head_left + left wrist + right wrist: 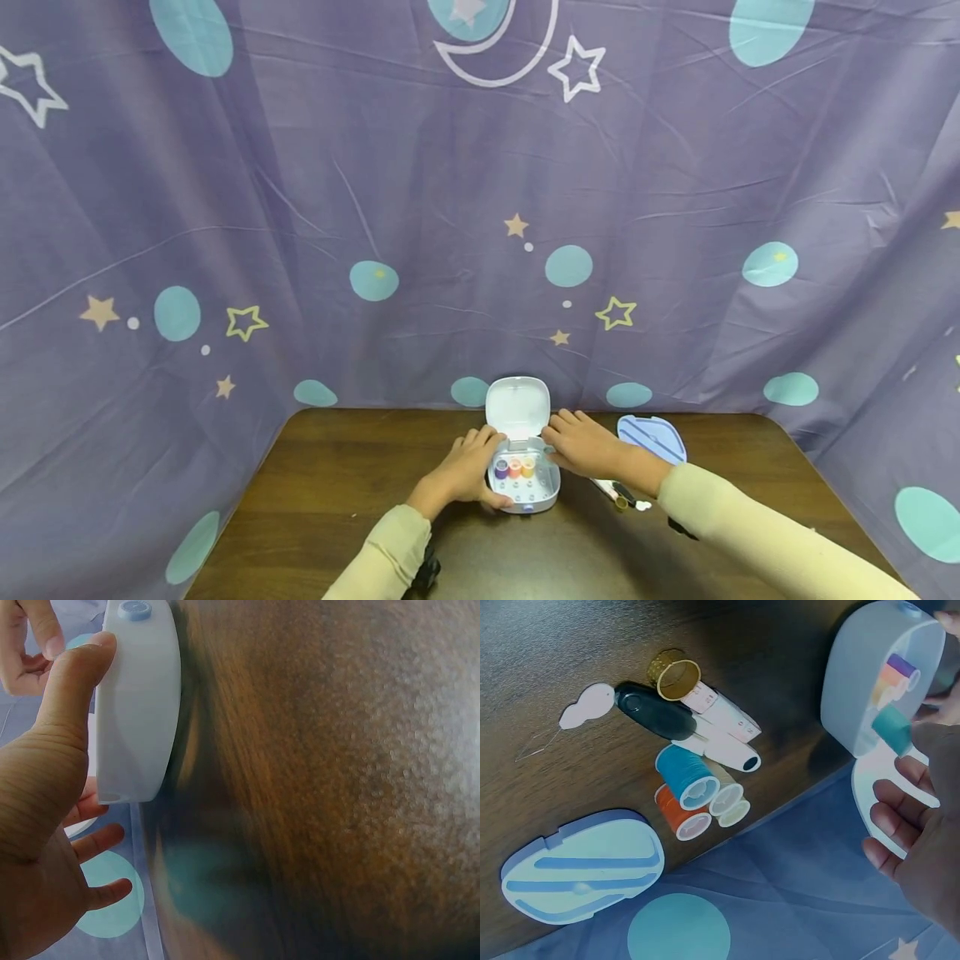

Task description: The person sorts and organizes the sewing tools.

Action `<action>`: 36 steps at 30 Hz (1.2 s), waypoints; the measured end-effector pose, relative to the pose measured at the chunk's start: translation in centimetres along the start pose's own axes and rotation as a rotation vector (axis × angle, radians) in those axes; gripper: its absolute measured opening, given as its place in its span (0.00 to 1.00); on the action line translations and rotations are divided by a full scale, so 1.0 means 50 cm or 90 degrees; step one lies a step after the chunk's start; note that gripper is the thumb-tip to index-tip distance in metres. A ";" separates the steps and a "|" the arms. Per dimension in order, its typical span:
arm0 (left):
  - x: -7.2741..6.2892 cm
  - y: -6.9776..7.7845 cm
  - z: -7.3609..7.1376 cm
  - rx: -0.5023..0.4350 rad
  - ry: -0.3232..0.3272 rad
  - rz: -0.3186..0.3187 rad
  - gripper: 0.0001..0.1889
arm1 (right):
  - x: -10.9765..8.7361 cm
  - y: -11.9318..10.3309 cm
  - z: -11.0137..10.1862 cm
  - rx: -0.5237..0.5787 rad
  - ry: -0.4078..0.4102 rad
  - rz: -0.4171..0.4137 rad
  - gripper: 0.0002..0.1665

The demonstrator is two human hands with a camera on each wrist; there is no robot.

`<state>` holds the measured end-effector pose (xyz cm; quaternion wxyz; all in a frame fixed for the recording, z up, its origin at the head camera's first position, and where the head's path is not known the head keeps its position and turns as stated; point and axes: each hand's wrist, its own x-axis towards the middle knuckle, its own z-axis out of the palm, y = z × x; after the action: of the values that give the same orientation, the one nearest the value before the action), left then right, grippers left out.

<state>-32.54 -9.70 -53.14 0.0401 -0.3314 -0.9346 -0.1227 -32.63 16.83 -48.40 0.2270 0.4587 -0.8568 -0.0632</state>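
Note:
A white sewing box (546,500) stands on the table with its lid (517,404) tipped up at the back. My left hand (463,468) holds its left side, the thumb on the front rim and the other fingers reaching behind. My right hand (588,446) pinches a teal thread spool (892,729) between thumb and index finger at the box's right side. Inside, a purple spool (502,470), a pink-orange spool (515,469) and a yellow-orange spool (528,467) stand in a row. Short pegs show in front of them. A blue button (135,610) sits on the front wall.
Right of the box, in the right wrist view, lie a blue spool (682,776), an orange spool (681,814), pale spools, a brass thimble (673,675), a measuring tape (724,712), a black-and-white tool (656,709), a needle threader (587,705) and a light-blue slotted tray (585,862).

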 end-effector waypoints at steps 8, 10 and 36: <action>0.000 0.000 -0.002 0.010 -0.002 0.004 0.55 | 0.009 -0.006 0.010 -0.010 -0.053 -0.001 0.16; -0.001 -0.001 -0.002 0.007 0.002 0.006 0.55 | 0.011 -0.006 0.012 -0.013 -0.050 -0.007 0.16; 0.002 0.000 -0.001 0.002 0.007 0.008 0.55 | 0.031 -0.004 0.034 0.021 -0.117 0.047 0.14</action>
<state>-32.63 -9.66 -53.09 0.0463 -0.3364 -0.9325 -0.1231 -33.96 15.27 -49.47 0.1424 0.4228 -0.8911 -0.0826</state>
